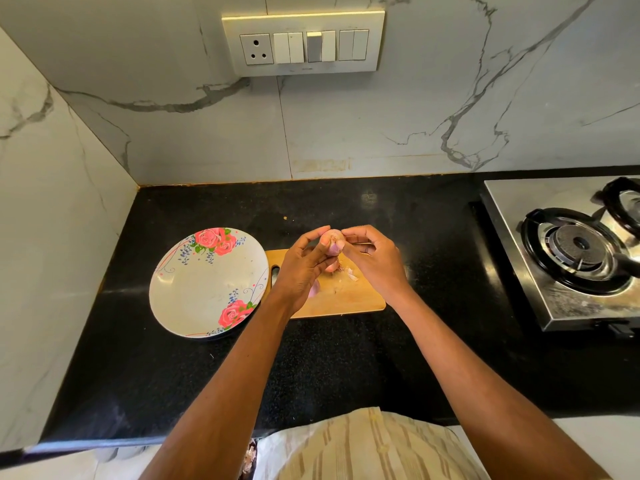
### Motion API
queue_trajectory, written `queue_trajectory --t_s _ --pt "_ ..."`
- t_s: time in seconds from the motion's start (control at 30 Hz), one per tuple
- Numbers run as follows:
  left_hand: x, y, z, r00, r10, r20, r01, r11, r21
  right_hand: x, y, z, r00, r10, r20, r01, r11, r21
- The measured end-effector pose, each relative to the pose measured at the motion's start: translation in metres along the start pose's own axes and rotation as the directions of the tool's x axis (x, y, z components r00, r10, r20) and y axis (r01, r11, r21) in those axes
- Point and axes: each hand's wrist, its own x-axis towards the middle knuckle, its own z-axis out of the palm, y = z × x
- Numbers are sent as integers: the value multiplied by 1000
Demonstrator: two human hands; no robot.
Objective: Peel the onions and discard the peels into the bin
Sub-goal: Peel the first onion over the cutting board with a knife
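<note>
**Onion held over the cutting board, both hands on it**

A small pinkish onion (331, 241) is held up in the air above the far part of a wooden cutting board (349, 299). The left hand (304, 268) has its grip around the onion from the left and below, fingers curled under it and the thumb up along its far side. The right hand (372, 259) pinches at the onion's right side with thumb and fingertips, the other fingers curled in.

On the board, just below the hands, lie a few pale peel scraps (350, 274), and a pinkish piece (314, 289) shows beside the left wrist; what it is I cannot tell.

The board lies on a black worktop (145, 358). Touching or nearly touching the board's left edge is a white plate (194, 292) with pink roses printed on it. Well to the right stands a steel gas stove (554, 271) with black burner rings. On the marble wall at the far side is a switch panel (304, 45). At the near edge a striped garment (363, 448) is seen.
</note>
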Motion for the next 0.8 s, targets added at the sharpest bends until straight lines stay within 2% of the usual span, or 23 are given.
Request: queue_trajectory --t_s 0.33,0.57,0.8 --pt "1 0 -4 999 -12 -47 14 999 31 0 6 1 1000 -9 5 9 1000 4" --pt "-3 0 -1 1000 -14 -26 14 1000 3 1 2 3 999 33 -6 -32 997 75" --pt "-5 1 -3 1000 23 13 -24 998 54 2 4 2 997 74 12 -75 990 120"
